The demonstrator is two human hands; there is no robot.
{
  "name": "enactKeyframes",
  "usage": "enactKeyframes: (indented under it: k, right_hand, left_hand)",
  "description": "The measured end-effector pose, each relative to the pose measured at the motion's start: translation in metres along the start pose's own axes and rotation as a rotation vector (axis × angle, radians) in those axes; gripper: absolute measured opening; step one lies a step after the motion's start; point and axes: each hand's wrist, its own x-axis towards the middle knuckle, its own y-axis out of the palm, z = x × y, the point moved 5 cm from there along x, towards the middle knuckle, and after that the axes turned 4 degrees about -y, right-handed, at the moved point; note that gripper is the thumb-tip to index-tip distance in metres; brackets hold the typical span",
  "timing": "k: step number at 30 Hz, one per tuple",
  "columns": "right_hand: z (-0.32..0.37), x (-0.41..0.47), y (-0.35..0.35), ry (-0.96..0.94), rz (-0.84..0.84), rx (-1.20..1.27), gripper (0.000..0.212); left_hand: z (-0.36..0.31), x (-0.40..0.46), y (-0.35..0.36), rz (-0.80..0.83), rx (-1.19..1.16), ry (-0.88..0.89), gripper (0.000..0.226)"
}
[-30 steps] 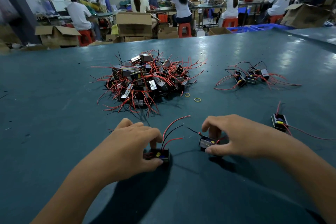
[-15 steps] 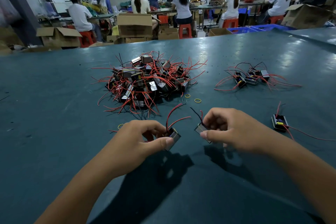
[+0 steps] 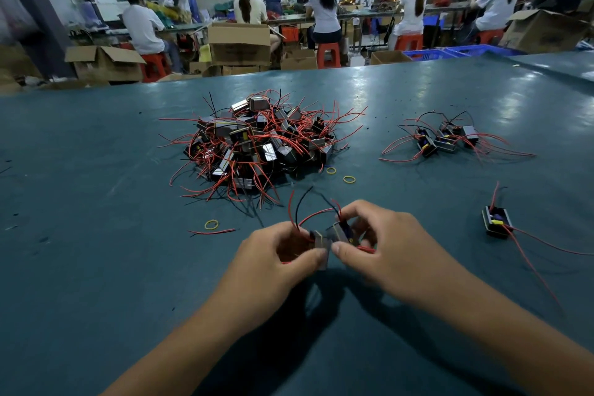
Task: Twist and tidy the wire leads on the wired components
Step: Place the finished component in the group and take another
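- We had our left hand [image 3: 276, 254] curled round one wired component [image 3: 320, 246], thumb pinching its lower edge, held just above the table [image 3: 96, 267].
- Our right hand [image 3: 382, 247] gripped a second component [image 3: 339, 231], fingers curled over the top; the two components touched between the hands.
- Red and black wire leads [image 3: 300, 212] stuck up from the held pair.
- Big pile of wired components [image 3: 257, 145] lay beyond the hands, leads tangled.
- Smaller group of components [image 3: 445, 140] sat far right, well apart from the pile.
- Single component [image 3: 496, 222] lay right of the right hand, red leads trailing toward the table's right edge.
- Yellow rubber bands: one [image 3: 211, 224] left of the hands by a loose red wire [image 3: 212, 231], two more [image 3: 348, 179] near the pile.
- Seated workers [image 3: 324, 10] and cardboard boxes [image 3: 239, 42] in the background.
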Motion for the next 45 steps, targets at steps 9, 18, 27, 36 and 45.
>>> enactKeyframes:
  k: [9, 18, 27, 36, 45]
  right_hand:
    - [-0.005, -0.001, 0.007, 0.090, 0.099, 0.143, 0.019]
    - [-0.003, 0.000, 0.014, 0.242, 0.080, 0.627, 0.013]
    - [0.003, 0.003, 0.003, 0.194, 0.033, 0.699, 0.016]
    - [-0.059, 0.068, -0.095, 0.389, -0.252, 0.347, 0.013]
    - [-0.078, 0.155, -0.145, 0.489, -0.222, -0.502, 0.065]
  left_hand:
    - [0.004, 0.002, 0.000, -0.003, 0.037, 0.039, 0.027]
    - [0.012, 0.002, 0.009, 0.032, -0.234, -0.097, 0.023]
    - [-0.005, -0.004, 0.007, 0.044, -0.118, 0.105, 0.035]
    - [-0.003, 0.002, -0.015, -0.172, 0.147, 0.200, 0.012]
    - [-0.002, 0.008, -0.021, -0.186, 0.246, 0.229, 0.013]
